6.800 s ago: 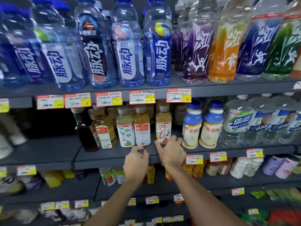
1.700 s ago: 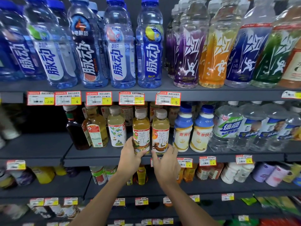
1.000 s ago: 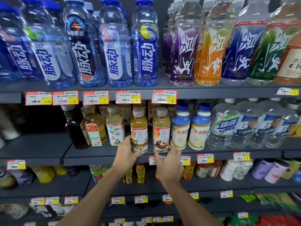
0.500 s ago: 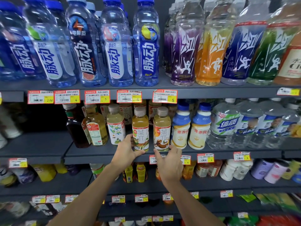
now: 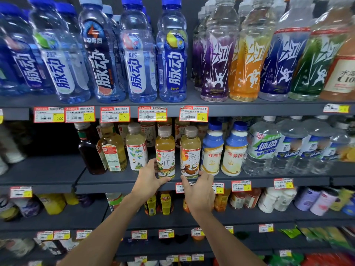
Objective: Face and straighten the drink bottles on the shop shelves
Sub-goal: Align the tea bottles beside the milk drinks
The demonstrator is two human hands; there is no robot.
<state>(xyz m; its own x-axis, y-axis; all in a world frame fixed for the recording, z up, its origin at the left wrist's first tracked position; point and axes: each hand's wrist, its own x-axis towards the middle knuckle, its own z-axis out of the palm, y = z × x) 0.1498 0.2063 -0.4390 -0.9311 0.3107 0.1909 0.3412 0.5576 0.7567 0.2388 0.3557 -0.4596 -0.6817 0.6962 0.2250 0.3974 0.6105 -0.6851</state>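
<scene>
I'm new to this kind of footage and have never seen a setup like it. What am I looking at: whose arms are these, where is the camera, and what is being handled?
There is no machine here. A person works with bare hands, and the single picture comes from a wide-angle camera worn on their head, looking forward and down, so the arms come in from the bottom. In front stand shop shelves of drinks. The left hand grips the base of the left tea bottle, and the right hand grips the base of the right tea bottle. Both bottles stand upright at the front of the middle shelf, labels facing out. To their right are white blue-capped bottles.
</scene>
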